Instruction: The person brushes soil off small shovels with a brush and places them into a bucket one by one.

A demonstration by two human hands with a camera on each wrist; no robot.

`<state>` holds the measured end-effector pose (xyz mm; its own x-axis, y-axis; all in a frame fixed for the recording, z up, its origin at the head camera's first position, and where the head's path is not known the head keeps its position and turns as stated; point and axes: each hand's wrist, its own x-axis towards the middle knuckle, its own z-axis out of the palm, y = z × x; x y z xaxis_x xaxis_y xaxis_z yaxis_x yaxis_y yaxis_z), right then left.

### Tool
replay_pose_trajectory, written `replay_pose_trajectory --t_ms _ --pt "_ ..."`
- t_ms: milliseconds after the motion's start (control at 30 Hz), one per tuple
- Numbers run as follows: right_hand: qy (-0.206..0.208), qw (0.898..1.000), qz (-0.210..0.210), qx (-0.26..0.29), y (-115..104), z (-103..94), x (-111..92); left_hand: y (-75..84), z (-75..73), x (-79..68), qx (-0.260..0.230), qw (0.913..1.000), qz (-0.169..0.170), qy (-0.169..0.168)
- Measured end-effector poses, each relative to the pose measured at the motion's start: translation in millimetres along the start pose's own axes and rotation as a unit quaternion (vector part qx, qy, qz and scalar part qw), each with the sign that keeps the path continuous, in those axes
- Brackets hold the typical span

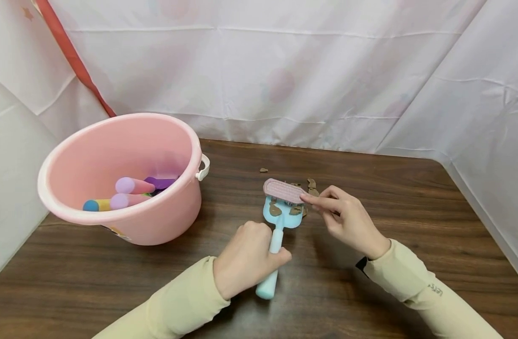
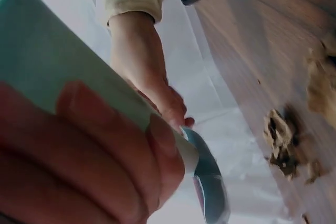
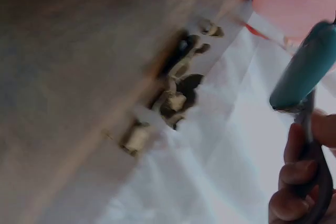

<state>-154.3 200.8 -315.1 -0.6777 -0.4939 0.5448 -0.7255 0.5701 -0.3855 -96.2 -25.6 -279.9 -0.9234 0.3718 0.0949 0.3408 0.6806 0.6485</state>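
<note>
My left hand point(image 1: 248, 254) grips the pale blue handle of a small toy shovel point(image 1: 276, 240), fingers wrapped round it in the left wrist view. Several brown flaky pieces point(image 1: 275, 210) lie on the shovel's light-blue blade. Between thumb and fingers, my right hand point(image 1: 352, 219) holds a flat pink brush point(image 1: 284, 190) with a ridged top. The brush sits over the far edge of the blade and hides part of it. More brown pieces point(image 1: 312, 186) lie on the table just beyond the brush, left of my right fingertips; the right wrist view shows them blurred.
At the left stands a large pink bucket point(image 1: 170, 221) with a white handle, holding toys with coloured round-ended handles point(image 1: 133, 185). One small brown crumb point(image 1: 264, 170) lies farther back on the dark wooden table point(image 1: 390, 179). White curtains point(image 1: 259, 84) hang behind and at both sides.
</note>
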Motion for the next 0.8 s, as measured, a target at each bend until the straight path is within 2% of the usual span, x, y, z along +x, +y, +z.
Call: replay_pose_trajectory --t_ms 200,633,800 --pt "-0.006 1.000 0.013 0.010 6 0.6 0 0.5 0.7 -1.0 -0.004 1.0000 -0.002 -0.001" --pt "0.017 1.000 0.024 0.006 11 0.6 1 0.2 1.5 -3.3 0.014 0.9997 0.014 0.015" --pt "0.034 0.998 0.047 -0.015 20 -1.8 -1 0.3 1.5 -6.2 0.023 0.9996 0.014 0.011"
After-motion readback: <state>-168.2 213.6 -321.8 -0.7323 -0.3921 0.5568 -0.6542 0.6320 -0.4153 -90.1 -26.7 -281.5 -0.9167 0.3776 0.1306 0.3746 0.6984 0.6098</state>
